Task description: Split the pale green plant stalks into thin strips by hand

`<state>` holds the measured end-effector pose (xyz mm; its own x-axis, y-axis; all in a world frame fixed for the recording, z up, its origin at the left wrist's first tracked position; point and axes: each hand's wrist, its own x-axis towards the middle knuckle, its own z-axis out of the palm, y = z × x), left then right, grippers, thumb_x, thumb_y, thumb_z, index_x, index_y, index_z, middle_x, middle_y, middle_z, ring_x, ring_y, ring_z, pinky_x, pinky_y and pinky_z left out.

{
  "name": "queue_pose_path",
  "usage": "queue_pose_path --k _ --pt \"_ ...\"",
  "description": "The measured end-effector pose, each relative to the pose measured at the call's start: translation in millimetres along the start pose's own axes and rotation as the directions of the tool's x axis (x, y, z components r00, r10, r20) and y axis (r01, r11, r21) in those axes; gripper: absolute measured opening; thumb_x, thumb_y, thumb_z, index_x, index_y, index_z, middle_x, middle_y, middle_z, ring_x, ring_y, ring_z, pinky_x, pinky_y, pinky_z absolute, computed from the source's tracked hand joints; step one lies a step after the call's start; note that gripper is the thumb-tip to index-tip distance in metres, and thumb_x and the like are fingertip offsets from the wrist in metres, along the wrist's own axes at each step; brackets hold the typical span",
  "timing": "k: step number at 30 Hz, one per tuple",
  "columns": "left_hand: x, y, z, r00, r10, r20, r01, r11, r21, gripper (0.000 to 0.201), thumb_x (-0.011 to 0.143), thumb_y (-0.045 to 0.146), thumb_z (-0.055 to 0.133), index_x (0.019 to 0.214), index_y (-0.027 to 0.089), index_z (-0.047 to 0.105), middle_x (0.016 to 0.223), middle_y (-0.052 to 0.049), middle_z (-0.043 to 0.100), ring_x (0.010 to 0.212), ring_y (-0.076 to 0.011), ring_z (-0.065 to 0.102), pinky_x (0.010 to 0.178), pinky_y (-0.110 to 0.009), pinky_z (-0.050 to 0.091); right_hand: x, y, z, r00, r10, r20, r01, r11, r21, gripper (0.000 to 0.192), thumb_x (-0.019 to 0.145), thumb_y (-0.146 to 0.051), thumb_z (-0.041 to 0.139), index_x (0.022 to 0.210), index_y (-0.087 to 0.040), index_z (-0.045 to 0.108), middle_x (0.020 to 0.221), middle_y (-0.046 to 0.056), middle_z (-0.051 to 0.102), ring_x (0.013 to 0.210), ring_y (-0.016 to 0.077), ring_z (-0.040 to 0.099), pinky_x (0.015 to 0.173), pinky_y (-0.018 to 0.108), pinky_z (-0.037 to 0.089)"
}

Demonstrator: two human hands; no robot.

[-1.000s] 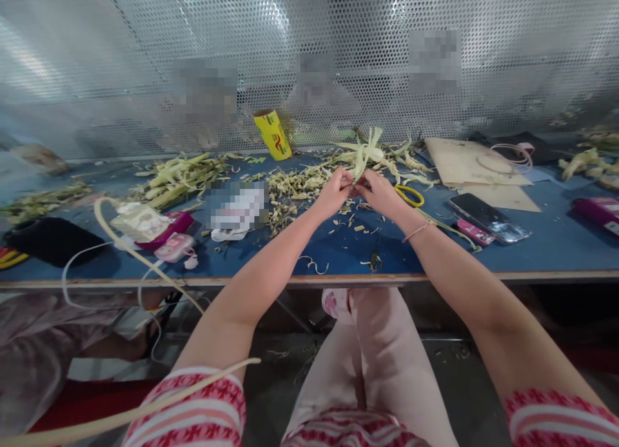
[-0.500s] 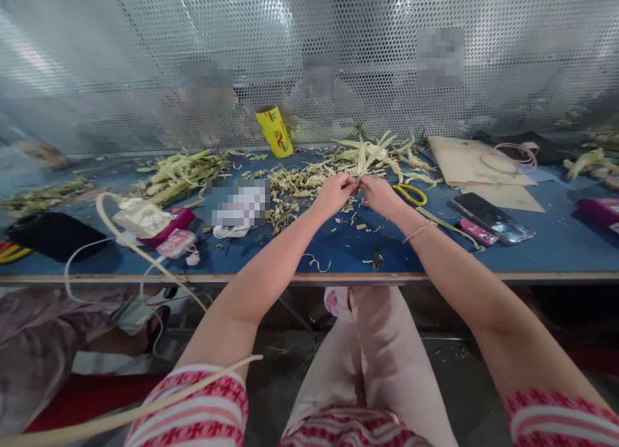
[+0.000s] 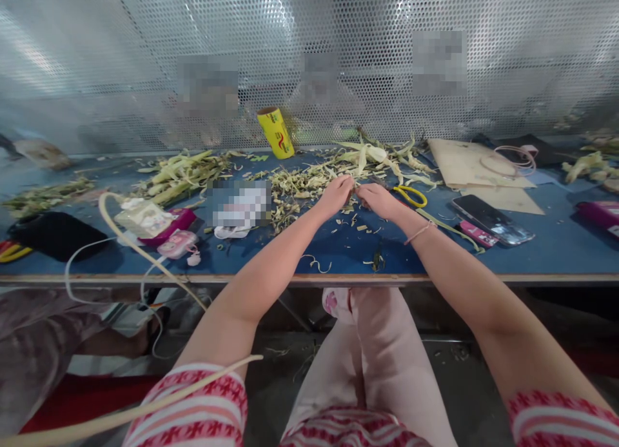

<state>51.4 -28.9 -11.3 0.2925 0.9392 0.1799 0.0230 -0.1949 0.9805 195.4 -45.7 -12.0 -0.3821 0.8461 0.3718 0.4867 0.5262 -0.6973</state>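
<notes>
Both hands (image 3: 356, 196) pinch pale leaf strips (image 3: 360, 155) (yellow tube (image 3: 274, 132) behind).

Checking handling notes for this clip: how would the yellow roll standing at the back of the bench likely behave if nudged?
The yellow roll already leans, so it would probably tip easily. Being cylindrical, it would likely roll across the blue bench until the leaf scraps stopped it.

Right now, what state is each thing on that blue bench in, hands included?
left hand: fingers closed, pinching leaf strips
right hand: fingers closed on the same strips
leaf strips: loose, heaped beyond the hands
yellow scissors: lying flat, untouched
phone: lying flat, screen dark
yellow roll: standing, tilted
leaf scraps: scattered on the bench
</notes>
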Motion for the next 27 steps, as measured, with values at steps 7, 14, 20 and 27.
queue_pose_path --k 7,14,20,27 --pt "-3 4 4.6 1.0 -0.001 0.024 0.005 0.985 -0.174 0.036 0.086 0.033 0.055 0.059 0.018 0.037 0.046 0.007 0.031 0.039 -0.0041 0.029 0.045 -0.022 0.021 1 -2 2 0.999 0.026 -0.019 -0.024 0.995 0.097 0.032 0.083 -0.039 0.037 0.057 -0.021 0.033 0.05 -0.005 0.031 0.051 0.0092 0.031 0.053 0.025 0.026" --pt "-1 4 0.0 0.999 -0.031 -0.035 0.024 0.983 -0.182 0.035 0.083 0.021 0.053 0.052 0.017 0.038 0.042 0.006 0.036 0.038 -0.0035 0.032 0.045 -0.02 0.026 -2 -5 -3 0.999 -0.038 -0.007 0.036 0.992 -0.123 0.032 0.082 -0.033 0.04 0.054 -0.02 0.032 0.052 -0.004 0.034 0.054 0.0086 0.033 0.057 0.026 0.026" --pt "3 -2 -1.8 0.999 0.05 -0.021 -0.051 0.996 -0.074 0.038 0.084 0.03 0.057 0.052 0.017 0.041 0.043 0.006 0.037 0.039 -0.0038 0.033 0.045 -0.02 0.026 -2 -6 0 0.996 0.065 -0.056 -0.076 0.973 -0.217 0.025 0.08 -0.038 0.055 0.067 -0.017 0.054 0.065 0.0 0.056 0.064 0.0125 0.047 0.063 0.026 0.033" --pt "6 -6 -5.3 0.994 0.101 -0.031 -0.102 0.994 -0.026 0.039 0.082 0.033 0.061 0.053 0.017 0.042 0.044 0.006 0.034 0.039 -0.0041 0.032 0.044 -0.021 0.024 3 -8 4 0.965 0.228 0.128 -0.253 0.94 0.23 0.027 0.089 -0.02 0.045 0.064 -0.017 0.052 0.063 0.001 0.06 0.058 0.0123 0.056 0.062 0.026 0.045"
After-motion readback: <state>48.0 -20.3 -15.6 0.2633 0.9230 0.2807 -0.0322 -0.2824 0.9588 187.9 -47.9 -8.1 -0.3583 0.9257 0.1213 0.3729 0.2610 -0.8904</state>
